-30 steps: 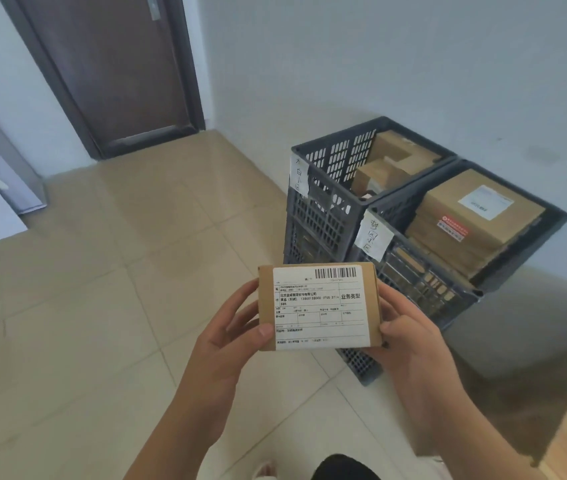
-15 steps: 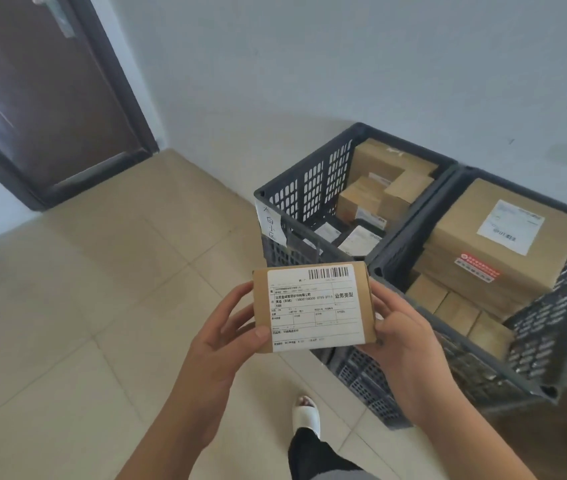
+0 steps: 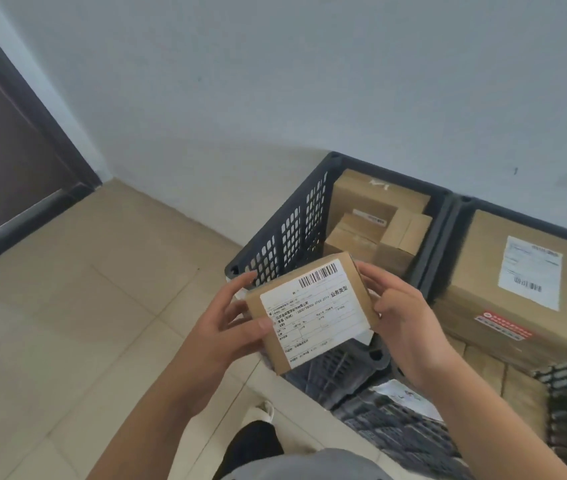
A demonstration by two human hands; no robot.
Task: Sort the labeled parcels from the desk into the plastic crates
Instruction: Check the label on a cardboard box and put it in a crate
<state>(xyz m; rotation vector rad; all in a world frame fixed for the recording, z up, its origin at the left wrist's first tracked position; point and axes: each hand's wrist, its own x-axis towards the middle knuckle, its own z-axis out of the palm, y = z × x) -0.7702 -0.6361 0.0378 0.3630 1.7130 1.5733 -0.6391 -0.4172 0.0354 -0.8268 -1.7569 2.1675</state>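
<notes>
Both hands hold one small parcel (image 3: 311, 311) between them: the left hand (image 3: 221, 329) has its grip clamped on the parcel's left end, thumb curled over the label face and fingers spread behind, and the right hand (image 3: 401, 322) has its grip clamped on the right end, thumb on the near edge and fingers wrapped round the far side. The parcel is brown cardboard with a white shipping label (image 3: 313, 308) facing up, barcode toward its far right corner, and it is tilted, its right end raised.

Taking the left crate (image 3: 287, 237) as the landmark: the parcel is held in the air above this dark slotted crate's near corner, not resting on anything. Inside the crate, beyond the parcel, lie several cardboard boxes (image 3: 377, 216) stacked unevenly. Touching the crate's right side stands a second dark crate (image 3: 457, 216), holding a large box (image 3: 517, 278) with a white label and a red sticker, and smaller boxes below it. Left of the crate lies tiled floor (image 3: 85, 306), and farther left a dark door (image 3: 1, 157). A pale wall (image 3: 309, 81) rises behind the crate.
</notes>
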